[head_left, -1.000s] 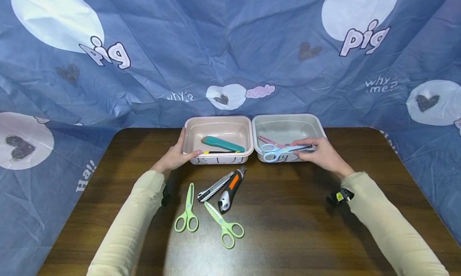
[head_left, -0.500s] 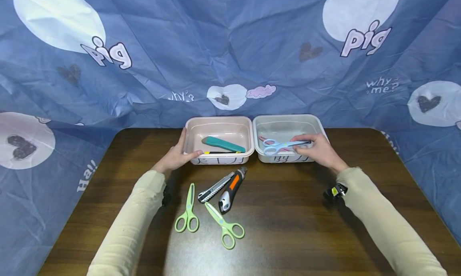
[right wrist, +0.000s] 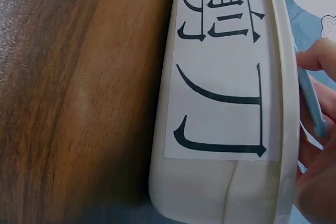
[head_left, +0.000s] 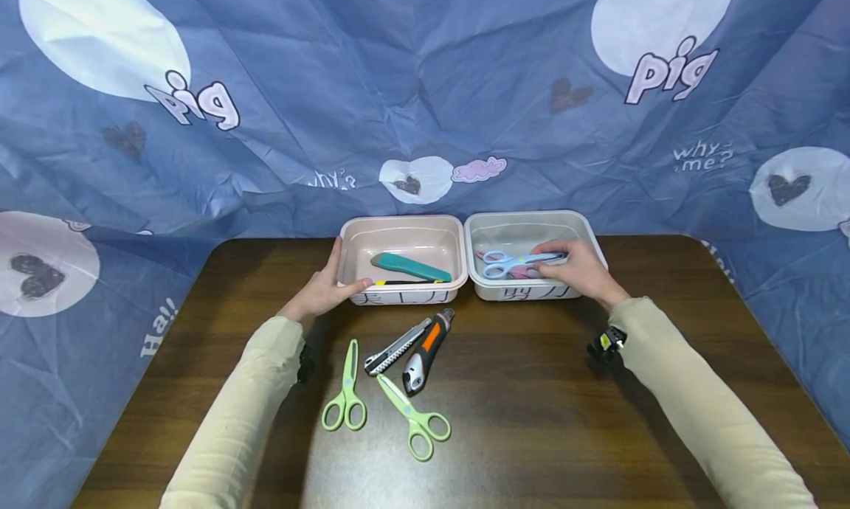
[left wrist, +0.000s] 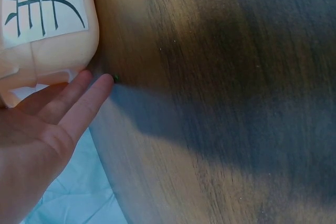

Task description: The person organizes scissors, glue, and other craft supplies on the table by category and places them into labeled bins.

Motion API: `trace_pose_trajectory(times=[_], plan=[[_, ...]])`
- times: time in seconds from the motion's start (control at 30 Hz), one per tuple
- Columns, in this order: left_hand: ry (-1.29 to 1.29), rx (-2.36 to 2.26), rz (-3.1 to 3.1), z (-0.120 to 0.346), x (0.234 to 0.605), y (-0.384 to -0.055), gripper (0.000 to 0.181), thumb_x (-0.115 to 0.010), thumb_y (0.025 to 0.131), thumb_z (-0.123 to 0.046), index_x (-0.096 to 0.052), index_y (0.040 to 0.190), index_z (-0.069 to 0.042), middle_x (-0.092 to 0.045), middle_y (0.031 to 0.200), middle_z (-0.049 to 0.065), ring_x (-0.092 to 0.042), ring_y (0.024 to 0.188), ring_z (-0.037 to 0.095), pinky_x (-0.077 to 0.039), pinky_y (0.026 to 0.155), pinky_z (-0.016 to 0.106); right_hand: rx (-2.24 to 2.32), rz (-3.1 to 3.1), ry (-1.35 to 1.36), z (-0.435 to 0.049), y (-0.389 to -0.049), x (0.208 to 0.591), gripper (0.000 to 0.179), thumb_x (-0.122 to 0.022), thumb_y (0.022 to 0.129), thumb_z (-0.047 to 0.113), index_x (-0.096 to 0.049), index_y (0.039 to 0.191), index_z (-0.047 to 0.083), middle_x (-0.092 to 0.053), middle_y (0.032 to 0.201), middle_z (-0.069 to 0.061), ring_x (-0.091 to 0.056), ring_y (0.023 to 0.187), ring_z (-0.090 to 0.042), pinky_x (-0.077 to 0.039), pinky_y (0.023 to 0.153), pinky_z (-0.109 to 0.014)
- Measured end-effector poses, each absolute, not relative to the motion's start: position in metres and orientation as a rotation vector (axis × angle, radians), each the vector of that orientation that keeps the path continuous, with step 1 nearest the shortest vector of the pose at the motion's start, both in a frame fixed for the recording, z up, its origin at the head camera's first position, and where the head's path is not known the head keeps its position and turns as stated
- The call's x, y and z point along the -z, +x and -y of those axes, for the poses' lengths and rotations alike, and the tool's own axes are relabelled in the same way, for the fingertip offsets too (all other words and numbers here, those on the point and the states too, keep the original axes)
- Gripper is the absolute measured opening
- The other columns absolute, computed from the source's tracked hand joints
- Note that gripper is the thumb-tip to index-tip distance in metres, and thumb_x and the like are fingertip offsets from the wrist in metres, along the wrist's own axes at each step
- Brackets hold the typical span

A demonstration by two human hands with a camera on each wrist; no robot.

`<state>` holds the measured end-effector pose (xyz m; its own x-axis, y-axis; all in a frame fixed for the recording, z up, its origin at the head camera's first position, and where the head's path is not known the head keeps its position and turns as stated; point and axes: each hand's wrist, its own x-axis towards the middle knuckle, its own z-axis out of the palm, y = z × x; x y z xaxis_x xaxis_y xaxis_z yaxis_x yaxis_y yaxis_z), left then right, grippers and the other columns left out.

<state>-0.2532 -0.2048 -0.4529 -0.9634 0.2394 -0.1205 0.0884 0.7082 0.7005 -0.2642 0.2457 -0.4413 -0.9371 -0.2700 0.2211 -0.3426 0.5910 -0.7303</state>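
My right hand (head_left: 576,267) pinches light blue scissors (head_left: 510,264) by the blade end, handles pointing left, inside the grey bin (head_left: 494,293). Pink scissors (head_left: 521,271) lie below them, partly covered. In the right wrist view, the bin wall with its label (right wrist: 226,72) hides most of the scissors. My left hand (head_left: 321,289) rests against the left front corner of the pinkish bin (head_left: 398,296), thumb on the front rim and straight fingers along the side. A teal utility knife (head_left: 413,267) and a yellow-and-black cutter (head_left: 412,281) lie in that bin.
In front of the bins, a silver utility knife (head_left: 397,348) and a black-and-orange cutter (head_left: 425,354) lie on the wooden table (head_left: 531,420). Two green scissors, one at left (head_left: 345,391) and one nearer (head_left: 415,420), lie closer to me. A blue printed cloth (head_left: 299,88) hangs behind.
My right hand has moved slightly left and lowered the light blue scissors into the grey bin. The left hand has stayed at the pinkish bin's corner.
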Motion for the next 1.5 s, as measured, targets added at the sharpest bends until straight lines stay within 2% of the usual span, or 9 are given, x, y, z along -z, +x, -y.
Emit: trace_pose_trajectory(times=[0.2, 0.43, 0.67, 0.77, 0.83, 1.0, 1.07, 1.3, 1.5], plan=[[0.256, -1.091, -2.709, 0.204, 0.454, -0.254, 0.107, -0.065, 0.089, -0.043, 0.013, 0.153, -0.008, -0.016, 0.15, 0.035, -0.03, 0.132, 0.05, -0.025, 0.107, 0.057, -1.278, 2.779, 0.546, -0.245, -0.268, 0.443, 0.026, -0.072, 0.078, 0.004, -0.072, 0.103, -0.004, -0.069, 0.1, -0.018, -0.058, 0.095, -0.026, -0.041, 0.084, -0.029], [0.254, -1.101, -2.701, 0.205, 0.455, -0.256, 0.107, -0.065, 0.089, -0.043, 0.015, 0.153, -0.01, -0.015, 0.151, 0.034, -0.028, 0.133, 0.05, -0.023, 0.107, 0.057, -1.237, 2.83, 0.608, -0.245, -0.273, 0.447, 0.024, -0.071, 0.081, 0.007, -0.072, 0.103, -0.003, -0.07, 0.099, -0.016, -0.06, 0.094, -0.026, -0.043, 0.084, -0.035], [0.259, -1.113, -2.702, 0.204, 0.455, -0.256, 0.107, -0.065, 0.089, -0.042, 0.014, 0.153, -0.01, -0.016, 0.15, 0.035, -0.03, 0.133, 0.05, -0.024, 0.107, 0.056, -1.316, 2.785, 0.571, -0.247, -0.271, 0.444, 0.024, -0.069, 0.083, 0.006, -0.072, 0.105, -0.003, -0.07, 0.098, -0.014, -0.057, 0.095, -0.026, -0.037, 0.091, -0.049], [0.262, -1.12, -2.698, 0.204, 0.455, -0.255, 0.107, -0.065, 0.089, -0.042, 0.014, 0.153, -0.01, -0.016, 0.15, 0.035, -0.03, 0.133, 0.049, -0.024, 0.108, 0.056, -1.36, 2.749, 0.541, -0.249, -0.268, 0.443, 0.022, -0.069, 0.085, 0.006, -0.072, 0.105, -0.003, -0.07, 0.097, -0.014, -0.058, 0.094, -0.022, -0.038, 0.09, -0.046], [0.263, -1.125, -2.697, 0.203, 0.454, -0.255, 0.107, -0.066, 0.089, -0.041, 0.014, 0.153, -0.01, -0.016, 0.15, 0.035, -0.03, 0.133, 0.049, -0.024, 0.108, 0.056, -1.377, 2.725, 0.529, -0.25, -0.266, 0.442, 0.02, -0.069, 0.086, 0.008, -0.073, 0.104, -0.001, -0.07, 0.097, -0.013, -0.058, 0.093, -0.018, -0.041, 0.087, -0.04], [0.266, -1.125, -2.702, 0.203, 0.452, -0.254, 0.107, -0.066, 0.089, -0.04, 0.014, 0.153, -0.01, -0.017, 0.15, 0.036, -0.03, 0.133, 0.049, -0.024, 0.108, 0.055, -1.389, 2.659, 0.583, -0.247, -0.26, 0.437, 0.015, -0.069, 0.087, 0.006, -0.074, 0.1, 0.0, -0.071, 0.094, -0.012, -0.058, 0.089, -0.012, -0.043, 0.083, -0.037], [0.264, -1.123, -2.702, 0.203, 0.452, -0.254, 0.107, -0.066, 0.089, -0.04, 0.014, 0.153, -0.009, -0.017, 0.15, 0.036, -0.031, 0.133, 0.049, -0.024, 0.108, 0.055, -1.39, 2.646, 0.612, -0.244, -0.256, 0.436, 0.014, -0.068, 0.088, 0.005, -0.074, 0.1, 0.0, -0.071, 0.093, -0.011, -0.059, 0.088, -0.012, -0.044, 0.083, -0.037], [0.256, -1.118, -2.7, 0.204, 0.453, -0.254, 0.107, -0.066, 0.089, -0.041, 0.013, 0.153, -0.008, -0.016, 0.15, 0.035, -0.03, 0.133, 0.049, -0.024, 0.108, 0.056, -1.437, 2.625, 0.666, -0.225, -0.233, 0.416, 0.014, -0.065, 0.088, -0.001, -0.072, 0.099, -0.004, -0.071, 0.094, -0.016, -0.059, 0.085, -0.015, -0.044, 0.074, -0.024], [0.255, -1.121, -2.697, 0.205, 0.454, -0.254, 0.107, -0.065, 0.09, -0.041, 0.015, 0.153, -0.01, -0.015, 0.151, 0.034, -0.029, 0.133, 0.049, -0.024, 0.107, 0.057, -1.457, 2.584, 0.734, -0.208, -0.216, 0.401, 0.013, -0.064, 0.086, -0.007, -0.072, 0.097, -0.007, -0.071, 0.092, -0.018, -0.059, 0.08, -0.015, -0.044, 0.068, -0.021]])
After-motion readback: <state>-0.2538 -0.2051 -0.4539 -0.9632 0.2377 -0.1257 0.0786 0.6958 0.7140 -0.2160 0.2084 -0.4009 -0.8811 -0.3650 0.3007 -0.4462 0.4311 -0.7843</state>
